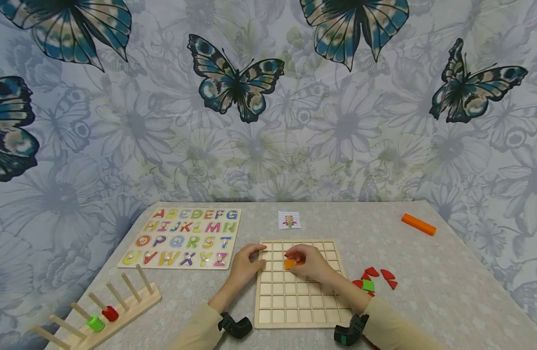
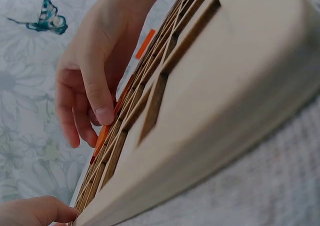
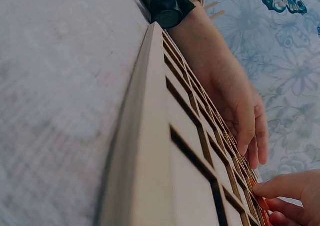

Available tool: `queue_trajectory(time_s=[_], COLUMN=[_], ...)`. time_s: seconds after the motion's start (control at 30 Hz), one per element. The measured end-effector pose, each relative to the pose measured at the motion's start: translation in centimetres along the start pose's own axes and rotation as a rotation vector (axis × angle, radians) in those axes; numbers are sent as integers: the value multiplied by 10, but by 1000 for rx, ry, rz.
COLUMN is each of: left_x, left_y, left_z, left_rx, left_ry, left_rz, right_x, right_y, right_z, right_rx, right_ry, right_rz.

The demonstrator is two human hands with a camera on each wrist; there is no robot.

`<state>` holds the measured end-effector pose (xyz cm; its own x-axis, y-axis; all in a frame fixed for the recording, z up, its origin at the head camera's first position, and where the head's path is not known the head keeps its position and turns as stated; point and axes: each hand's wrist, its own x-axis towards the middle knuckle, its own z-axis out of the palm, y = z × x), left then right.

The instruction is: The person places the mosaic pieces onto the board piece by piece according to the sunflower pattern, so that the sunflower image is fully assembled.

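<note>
On a gridded board [image 1: 278,302], right hand [image 1: 312,263] pinching orange piece [image 1: 288,264], left hand [image 1: 244,264] relaxed, touching board edge

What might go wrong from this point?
The right grip partly hides the orange piece in the head view, so it might end up askew on the board.
The loose red pieces lie close to the right forearm; a careless sweep could scatter them.
The left grip is at the board's edge, where a push might shift it.

The right hand [image 2: 97,68] holds an orange piece [image 2: 102,135] on the board [image 2: 210,86].
</note>
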<state>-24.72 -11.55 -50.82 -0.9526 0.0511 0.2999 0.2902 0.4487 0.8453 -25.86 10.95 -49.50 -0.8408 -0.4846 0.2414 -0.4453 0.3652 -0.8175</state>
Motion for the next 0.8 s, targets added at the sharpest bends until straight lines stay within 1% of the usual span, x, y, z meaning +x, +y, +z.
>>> queue_trajectory(time_s=[0.23, 0.37, 0.5, 0.57, 0.63, 0.73, 0.77, 0.8], left_x=[0, -1, 0, 0, 0, 0, 0, 0], left_y=[1, 2, 2, 1, 1, 0, 0, -1], left_z=[0, 0, 1, 1, 2, 2, 2, 1], left_rx=[6, 7, 11, 12, 12, 6, 5, 5], left_ry=[-1, -5, -7, -7, -6, -2, -1, -1], left_rz=[-2, -8, -8, -6, -4, -9, -11, -12], right_x=[-2, -6, -15, -23, -33, -51, -58, -64], right_y=[-2, -5, -3, -1, 2, 9, 12, 14], right_z=[0, -8, -24, -35, -47, -65, -71, -77], right_rx=[-32, -25, -27, -38, -46, -82, -98, -120], right_ry=[1, 2, 31, 61, 95, 151, 177, 198], right_rz=[28, 23, 23, 39, 59, 64, 37, 37])
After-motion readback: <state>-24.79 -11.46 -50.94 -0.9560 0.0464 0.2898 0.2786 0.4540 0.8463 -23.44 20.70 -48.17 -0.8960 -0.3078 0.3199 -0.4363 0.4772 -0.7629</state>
